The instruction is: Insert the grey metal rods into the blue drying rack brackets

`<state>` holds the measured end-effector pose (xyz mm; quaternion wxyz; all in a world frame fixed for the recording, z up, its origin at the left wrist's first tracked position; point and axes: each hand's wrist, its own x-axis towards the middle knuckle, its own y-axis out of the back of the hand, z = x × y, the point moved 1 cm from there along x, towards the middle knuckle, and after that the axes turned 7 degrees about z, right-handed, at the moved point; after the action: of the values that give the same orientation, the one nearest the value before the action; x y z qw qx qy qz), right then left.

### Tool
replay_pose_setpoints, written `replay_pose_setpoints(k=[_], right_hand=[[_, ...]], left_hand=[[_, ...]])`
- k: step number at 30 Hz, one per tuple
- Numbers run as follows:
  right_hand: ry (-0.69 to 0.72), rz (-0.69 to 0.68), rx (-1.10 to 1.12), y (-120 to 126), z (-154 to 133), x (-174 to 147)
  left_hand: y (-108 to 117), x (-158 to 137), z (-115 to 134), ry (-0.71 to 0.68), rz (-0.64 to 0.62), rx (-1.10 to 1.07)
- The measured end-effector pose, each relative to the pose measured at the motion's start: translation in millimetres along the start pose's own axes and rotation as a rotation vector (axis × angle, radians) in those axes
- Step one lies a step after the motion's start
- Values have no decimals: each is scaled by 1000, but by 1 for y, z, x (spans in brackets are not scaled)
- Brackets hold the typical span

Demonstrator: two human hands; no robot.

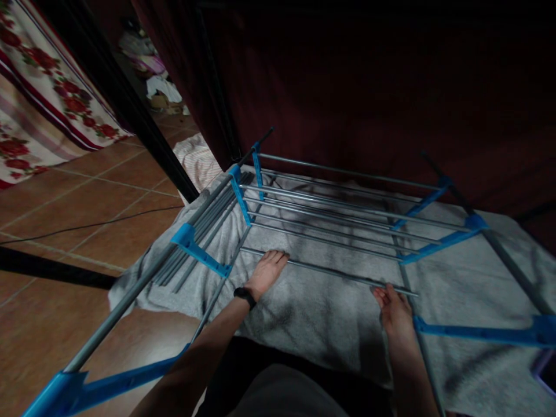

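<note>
A thin grey metal rod [334, 273] lies crosswise between the side poles of a partly built rack with blue plastic brackets [204, 258]. My left hand [270, 270], a black band on its wrist, is closed over the rod left of its middle. Near the rod's right end, my right hand [393, 302] pinches it between thumb and fingers. Farther back, several similar crossbars [339, 200] span the blue brackets on both sides. Another blue bracket [478, 331] extends to the right of my right hand, with nothing mounted across it.
Several loose rods [185, 258] lie bundled on the grey blanket [321, 324] at the left. Dark posts and a maroon curtain [347, 104] stand behind. A cable [91, 225] crosses the tiled floor [56, 301]. A dark phone-like object [546, 370] sits at the right edge.
</note>
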<state>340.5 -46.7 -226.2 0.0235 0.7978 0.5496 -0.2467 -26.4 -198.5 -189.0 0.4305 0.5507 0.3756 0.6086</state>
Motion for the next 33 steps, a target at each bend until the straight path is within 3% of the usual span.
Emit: replay_pose_setpoints(k=[13, 22, 33], right_hand=[[37, -50, 9, -6, -2, -12], [-57, -140, 70, -10, -11, -30], [-67, -212, -99, -21, -13, -49]], left_hand=[[-5, 0, -7, -13, 92, -36], [-10, 3, -22, -114, 190, -40], [-8, 7, -23, -178, 212, -58]])
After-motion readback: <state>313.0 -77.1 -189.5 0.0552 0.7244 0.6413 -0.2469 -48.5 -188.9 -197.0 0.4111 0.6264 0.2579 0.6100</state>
